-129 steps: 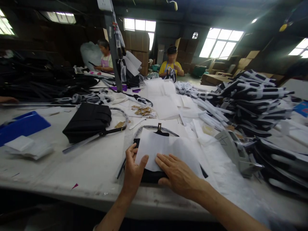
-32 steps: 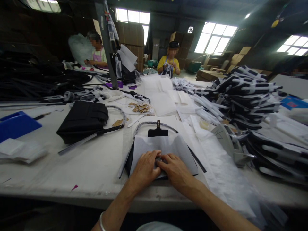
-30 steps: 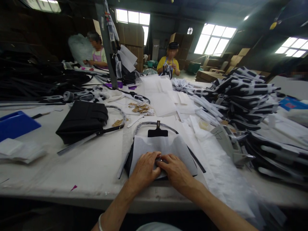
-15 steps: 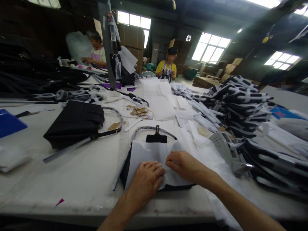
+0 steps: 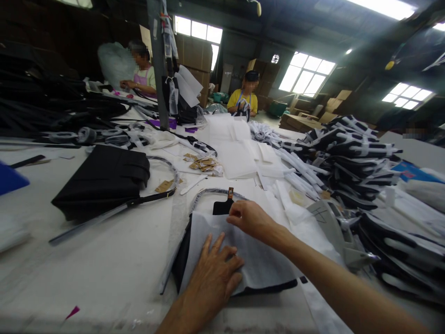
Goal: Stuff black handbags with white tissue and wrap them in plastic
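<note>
A black bag lies in front of me, mostly covered by a thin white sheet. My left hand rests on the sheet with its fingers spread. Near the sheet's top edge, my right hand is closed, fingers curled beside the bag's black flap tab with its metal clasp; what its fingertips hold, if anything, is hidden. A wrapped handle arches behind the tab.
Another black bag stands to the left. Brown tags and white sheets lie farther back. At right are a tape dispenser and piled black-and-white wrapped pieces. Two people sit across the table.
My right hand has moved up and slightly left, to the sheet's top edge by the tab. The fingers of my left hand have spread, and it sits slightly lower.
</note>
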{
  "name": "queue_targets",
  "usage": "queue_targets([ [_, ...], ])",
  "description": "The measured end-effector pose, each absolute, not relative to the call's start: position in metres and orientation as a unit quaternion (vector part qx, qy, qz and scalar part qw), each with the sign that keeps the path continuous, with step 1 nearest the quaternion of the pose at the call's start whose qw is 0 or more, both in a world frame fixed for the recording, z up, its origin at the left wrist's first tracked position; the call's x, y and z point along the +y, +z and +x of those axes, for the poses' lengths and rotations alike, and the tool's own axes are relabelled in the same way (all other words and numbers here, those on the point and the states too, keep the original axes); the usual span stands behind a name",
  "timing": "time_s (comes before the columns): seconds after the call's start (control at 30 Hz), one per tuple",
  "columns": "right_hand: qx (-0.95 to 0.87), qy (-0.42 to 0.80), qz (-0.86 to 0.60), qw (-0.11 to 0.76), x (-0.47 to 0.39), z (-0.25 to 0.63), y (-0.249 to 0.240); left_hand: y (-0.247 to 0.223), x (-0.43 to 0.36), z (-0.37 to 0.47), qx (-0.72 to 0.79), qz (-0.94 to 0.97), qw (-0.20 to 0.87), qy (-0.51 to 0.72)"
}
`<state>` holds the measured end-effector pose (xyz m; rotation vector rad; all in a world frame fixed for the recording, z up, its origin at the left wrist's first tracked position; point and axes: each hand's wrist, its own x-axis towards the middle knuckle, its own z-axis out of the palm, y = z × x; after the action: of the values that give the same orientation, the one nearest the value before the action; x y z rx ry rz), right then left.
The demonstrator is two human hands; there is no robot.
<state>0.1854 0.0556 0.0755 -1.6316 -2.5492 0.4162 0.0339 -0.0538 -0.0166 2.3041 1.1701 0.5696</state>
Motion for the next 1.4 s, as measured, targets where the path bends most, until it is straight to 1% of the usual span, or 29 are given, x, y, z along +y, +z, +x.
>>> queue_targets([
  [0.17, -0.867, 0.096, -0.488, 0.013, 0.029, 0.183, 0.03, -0.014, -0.049, 0.026, 0.446, 0.784, 0.33, 0.28],
  [0.27, -0.868, 0.074, -0.489, 0.045, 0.022, 0.193, 0.007, -0.014, -0.041, 0.019, 0.505, 0.716, 0.358, 0.322],
  [0.37, -0.861, 0.054, -0.501, 0.07, 0.02, 0.197, -0.003, -0.01, -0.029, 0.015, 0.519, 0.74, 0.318, 0.288],
  [0.5, -0.858, 0.051, -0.503, 0.085, 0.018, 0.197, -0.005, 0.008, -0.007, 0.021, 0.447, 0.858, 0.208, 0.145],
  [0.57, -0.855, 0.044, -0.508, 0.093, 0.017, 0.197, -0.006, 0.014, 0.002, 0.029, 0.458, 0.869, 0.153, 0.103],
  [0.7, -0.846, 0.045, -0.521, 0.107, 0.018, 0.199, -0.008, 0.006, 0.004, 0.045, 0.515, 0.848, 0.079, 0.098],
  [0.83, -0.811, 0.091, -0.565, 0.117, 0.029, 0.199, -0.009, -0.012, -0.005, 0.047, 0.537, 0.831, 0.013, 0.147],
  [1.0, -0.78, 0.116, -0.601, 0.131, 0.046, 0.196, -0.013, -0.015, -0.004, 0.046, 0.544, 0.823, -0.017, 0.16],
  [1.1, -0.76, 0.112, -0.622, 0.155, 0.049, 0.196, -0.018, -0.013, -0.002, 0.048, 0.555, 0.817, -0.033, 0.151],
  [1.2, -0.734, 0.078, -0.636, 0.225, 0.049, 0.2, -0.026, -0.012, -0.002, 0.049, 0.556, 0.818, -0.035, 0.144],
  [1.3, -0.734, 0.03, -0.605, 0.306, 0.052, 0.203, -0.036, -0.011, -0.002, 0.049, 0.549, 0.822, -0.022, 0.147],
  [1.33, -0.744, 0.029, -0.59, 0.311, 0.053, 0.203, -0.038, -0.011, -0.002, 0.048, 0.548, 0.823, -0.017, 0.148],
  [1.4, -0.764, 0.056, -0.574, 0.29, 0.057, 0.204, -0.04, -0.01, -0.001, 0.048, 0.547, 0.823, -0.009, 0.15],
])
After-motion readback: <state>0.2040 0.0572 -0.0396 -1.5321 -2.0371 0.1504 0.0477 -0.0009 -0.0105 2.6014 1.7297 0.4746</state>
